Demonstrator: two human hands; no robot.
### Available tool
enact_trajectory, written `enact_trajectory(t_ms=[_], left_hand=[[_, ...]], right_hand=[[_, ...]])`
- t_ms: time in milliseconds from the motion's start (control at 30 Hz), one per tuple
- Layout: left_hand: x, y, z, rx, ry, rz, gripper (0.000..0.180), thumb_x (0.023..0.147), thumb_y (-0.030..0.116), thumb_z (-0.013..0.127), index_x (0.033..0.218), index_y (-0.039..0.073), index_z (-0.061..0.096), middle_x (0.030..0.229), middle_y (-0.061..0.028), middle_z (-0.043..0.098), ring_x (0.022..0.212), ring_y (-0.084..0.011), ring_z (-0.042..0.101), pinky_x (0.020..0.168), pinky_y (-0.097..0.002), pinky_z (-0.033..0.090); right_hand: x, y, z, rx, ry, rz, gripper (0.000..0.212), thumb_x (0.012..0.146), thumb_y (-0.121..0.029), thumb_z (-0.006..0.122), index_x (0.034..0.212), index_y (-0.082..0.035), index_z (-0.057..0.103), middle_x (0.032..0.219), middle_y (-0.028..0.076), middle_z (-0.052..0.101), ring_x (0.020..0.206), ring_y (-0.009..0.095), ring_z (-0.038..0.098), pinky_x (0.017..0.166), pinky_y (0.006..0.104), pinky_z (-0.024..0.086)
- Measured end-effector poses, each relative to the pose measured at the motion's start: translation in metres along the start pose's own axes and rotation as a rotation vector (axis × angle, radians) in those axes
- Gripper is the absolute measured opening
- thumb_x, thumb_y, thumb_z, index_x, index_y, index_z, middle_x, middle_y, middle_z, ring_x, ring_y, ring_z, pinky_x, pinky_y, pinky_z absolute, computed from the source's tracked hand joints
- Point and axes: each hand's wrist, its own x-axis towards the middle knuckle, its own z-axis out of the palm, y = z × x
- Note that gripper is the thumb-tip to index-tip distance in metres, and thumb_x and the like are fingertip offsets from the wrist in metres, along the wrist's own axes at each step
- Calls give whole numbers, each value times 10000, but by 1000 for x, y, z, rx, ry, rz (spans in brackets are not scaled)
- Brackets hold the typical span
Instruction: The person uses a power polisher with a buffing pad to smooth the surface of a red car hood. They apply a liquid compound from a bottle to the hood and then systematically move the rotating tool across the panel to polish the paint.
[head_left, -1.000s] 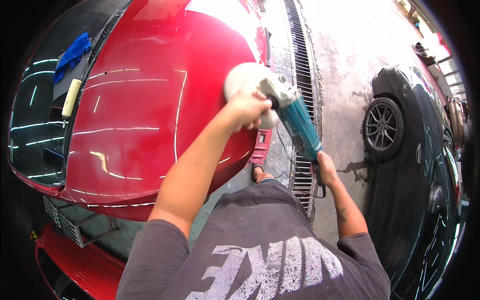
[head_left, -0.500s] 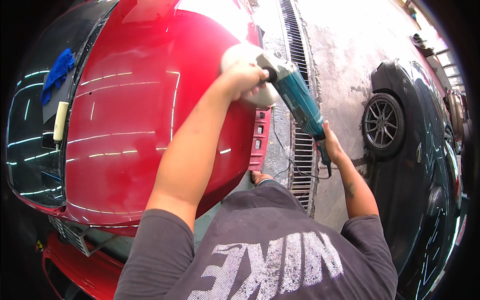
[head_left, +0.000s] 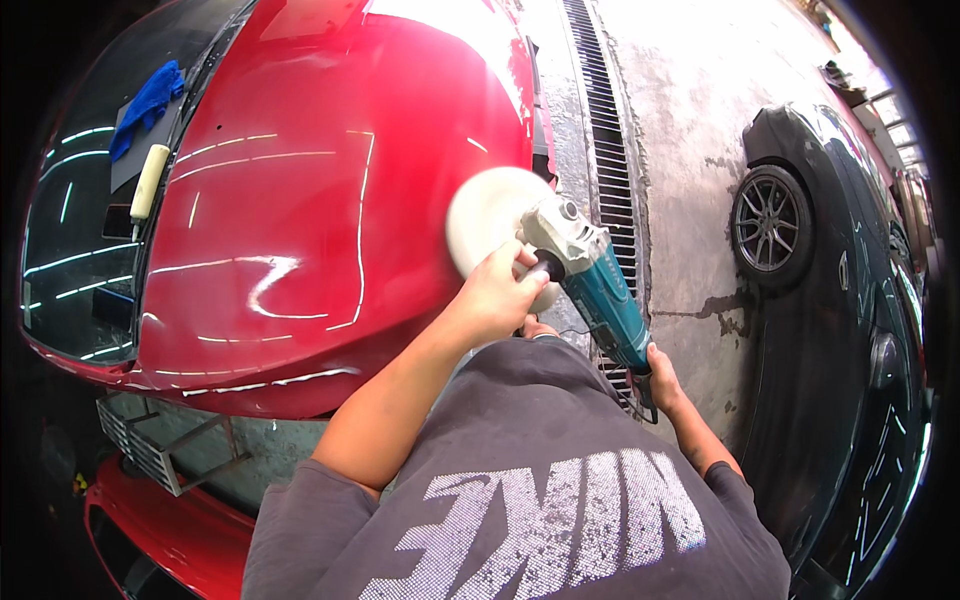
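Cream bottle near hood, contents hidden; left fingers grip polisher at front, right fingers at rear

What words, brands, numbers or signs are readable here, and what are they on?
Shirt: large, pale, upside-down lettering; readable, but I won't copy printed words or name brands.
Teal polisher: faint side marking, too small to read.
Cream bottle: no text I can make out.
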Motion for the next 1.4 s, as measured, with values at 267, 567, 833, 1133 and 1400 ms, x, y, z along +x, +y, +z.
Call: enact_trajectory(t_ms=[267, 567, 833, 1133, 1400], left_hand=[[-30, 9, -30, -58, -8, -42, 272, 1150, 211, 694, 1358, 48, 629, 995, -84, 725, 607, -87, 584, 486, -282, 442], [-92, -8, -73, -224, 229, 25, 405, 1078, 191, 817, 1372, -16, 629, 887, -56, 742, 572, -59, 575, 467, -258, 411], [-13, -4, -80, -181, 217, 142, 470, 1035, 181, 849, 1396, -22, 628, 929, -69, 752, 585, -98, 625, 433, -267, 426], [87, 84, -132, 174, 336, 201, 294, 1067, 242, 808, 1296, 65, 756, 929, -61, 796, 579, -111, 652, 449, -285, 458], [117, 133, -155, 985, 715, 290, 465, 1136, 529, 614, 1452, 243, 799, 1423, -117, 807, 1325, -342, 755, 1113, -501, 602]], right_hand=[[-12, -26, 11, -7, -59, 45, 745, 1181, -709, 414, 1091, -25, 695, 810, 83, 700, 624, 149, 624, 586, 319, 493], [-3, -123, 42, -278, -158, -223, 624, 1238, -543, 406, 1318, 6, 693, 854, 81, 684, 760, 178, 666, 725, 370, 553], [58, -139, 14, -301, -78, -198, 640, 1202, -561, 456, 1347, 2, 722, 901, 49, 678, 738, 130, 640, 597, 323, 539], [170, -188, 5, -258, 33, -295, 761, 1165, -711, 429, 1249, -23, 742, 758, 94, 675, 516, 159, 617, 493, 328, 481], [220, -277, 18, -275, 86, -272, 781, 1157, -754, 452, 1132, -34, 753, 713, 71, 640, 505, 161, 578, 477, 347, 469]])
